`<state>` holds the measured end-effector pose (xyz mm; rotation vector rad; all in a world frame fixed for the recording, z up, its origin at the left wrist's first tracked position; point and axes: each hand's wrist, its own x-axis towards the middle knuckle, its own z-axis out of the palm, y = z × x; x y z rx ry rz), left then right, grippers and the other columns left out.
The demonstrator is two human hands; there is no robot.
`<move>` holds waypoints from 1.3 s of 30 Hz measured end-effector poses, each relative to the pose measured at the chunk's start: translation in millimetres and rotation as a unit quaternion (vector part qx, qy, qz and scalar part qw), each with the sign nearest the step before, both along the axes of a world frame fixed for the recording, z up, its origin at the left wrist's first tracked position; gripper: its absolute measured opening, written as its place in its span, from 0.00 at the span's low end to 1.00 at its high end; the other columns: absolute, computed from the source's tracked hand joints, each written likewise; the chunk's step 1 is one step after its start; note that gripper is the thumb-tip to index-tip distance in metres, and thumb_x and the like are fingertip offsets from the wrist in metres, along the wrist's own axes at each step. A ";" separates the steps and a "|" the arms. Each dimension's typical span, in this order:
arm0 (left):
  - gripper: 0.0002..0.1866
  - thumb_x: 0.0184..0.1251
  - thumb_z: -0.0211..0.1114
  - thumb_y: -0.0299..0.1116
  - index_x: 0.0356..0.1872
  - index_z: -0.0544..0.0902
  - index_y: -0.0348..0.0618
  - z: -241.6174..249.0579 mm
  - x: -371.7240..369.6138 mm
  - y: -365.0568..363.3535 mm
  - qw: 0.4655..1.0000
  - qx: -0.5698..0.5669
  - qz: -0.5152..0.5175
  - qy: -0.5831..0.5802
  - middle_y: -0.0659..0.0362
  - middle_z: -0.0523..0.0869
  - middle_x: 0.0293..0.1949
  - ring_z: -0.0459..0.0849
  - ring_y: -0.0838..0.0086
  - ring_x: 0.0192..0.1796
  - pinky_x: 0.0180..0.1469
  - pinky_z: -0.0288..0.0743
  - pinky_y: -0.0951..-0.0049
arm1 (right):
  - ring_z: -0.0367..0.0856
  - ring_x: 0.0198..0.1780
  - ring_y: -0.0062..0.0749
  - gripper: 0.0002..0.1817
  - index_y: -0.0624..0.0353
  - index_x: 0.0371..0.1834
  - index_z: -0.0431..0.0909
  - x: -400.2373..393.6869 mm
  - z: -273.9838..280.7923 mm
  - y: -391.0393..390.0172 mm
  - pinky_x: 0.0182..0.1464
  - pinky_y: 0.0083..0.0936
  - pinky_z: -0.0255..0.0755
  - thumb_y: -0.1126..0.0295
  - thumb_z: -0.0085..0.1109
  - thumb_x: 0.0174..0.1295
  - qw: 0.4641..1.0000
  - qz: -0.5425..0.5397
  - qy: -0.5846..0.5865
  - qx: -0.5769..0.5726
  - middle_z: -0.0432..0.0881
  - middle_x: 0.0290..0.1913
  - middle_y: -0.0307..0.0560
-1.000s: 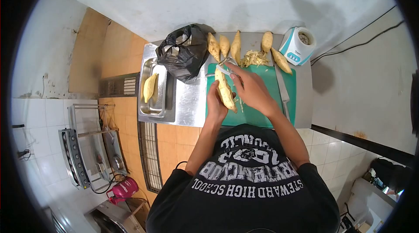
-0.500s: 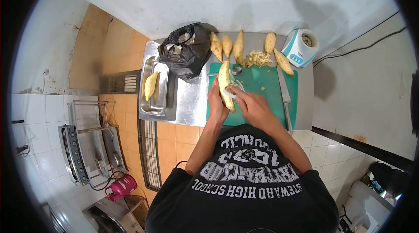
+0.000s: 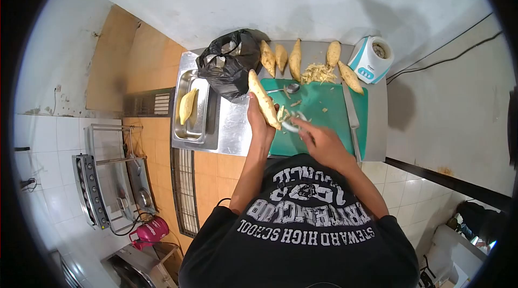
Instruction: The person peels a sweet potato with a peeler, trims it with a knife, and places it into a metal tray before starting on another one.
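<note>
My left hand [image 3: 261, 124] is closed round the lower part of a long, pale yellow sweet potato [image 3: 262, 99], tilted with its top toward the black bag. In my right hand [image 3: 326, 146] is a white peeler [image 3: 291, 122], a little to the right of the sweet potato and slightly smeared by motion. Bits of peel lie beneath, on the green cutting board [image 3: 329, 107]. A spoon [image 3: 292, 88] rests near the board's back edge, and a long knife [image 3: 350, 115] lies along its right side.
A black plastic bag [image 3: 233, 67] stands behind left. The sink [image 3: 189, 136] holds a yellow sweet potato [image 3: 186, 105]. Along the back are several unpeeled sweet potatoes [image 3: 294, 60], a heap of peelings [image 3: 318, 74] and a white-and-blue blender base [image 3: 371, 60].
My left hand has shifted left with the sweet potato, which now leans further left. My right hand has drawn the peeler away from it, uncovering the spoon and peel bits.
</note>
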<state>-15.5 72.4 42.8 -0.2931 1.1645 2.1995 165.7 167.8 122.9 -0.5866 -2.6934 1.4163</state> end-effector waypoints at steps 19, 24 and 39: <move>0.19 0.85 0.52 0.49 0.57 0.76 0.43 14.4 7.7 1.0 0.997 0.013 0.014 0.069 0.59 0.82 0.42 0.83 0.75 0.41 0.46 0.81 0.69 | 0.84 0.43 0.60 0.22 0.45 0.71 0.76 -2.6 -1.0 -7.4 0.46 0.50 0.77 0.65 0.53 0.76 0.999 -0.001 0.018 0.038 0.86 0.43 0.60; 0.14 0.86 0.54 0.41 0.57 0.76 0.42 8.8 21.2 10.7 0.994 0.060 -0.014 0.095 0.60 0.84 0.46 0.84 0.79 0.45 0.47 0.81 0.73 | 0.84 0.41 0.61 0.21 0.45 0.70 0.78 -40.1 9.4 7.0 0.45 0.51 0.77 0.64 0.52 0.76 0.993 -0.054 0.080 0.066 0.85 0.38 0.60; 0.19 0.86 0.54 0.43 0.64 0.76 0.41 17.5 -2.4 2.3 0.989 0.025 0.024 0.142 0.61 0.83 0.44 0.83 0.79 0.41 0.44 0.81 0.76 | 0.85 0.46 0.59 0.20 0.47 0.68 0.79 -0.5 -8.2 -10.1 0.48 0.49 0.77 0.62 0.53 0.76 1.000 0.012 -0.013 -0.010 0.87 0.46 0.61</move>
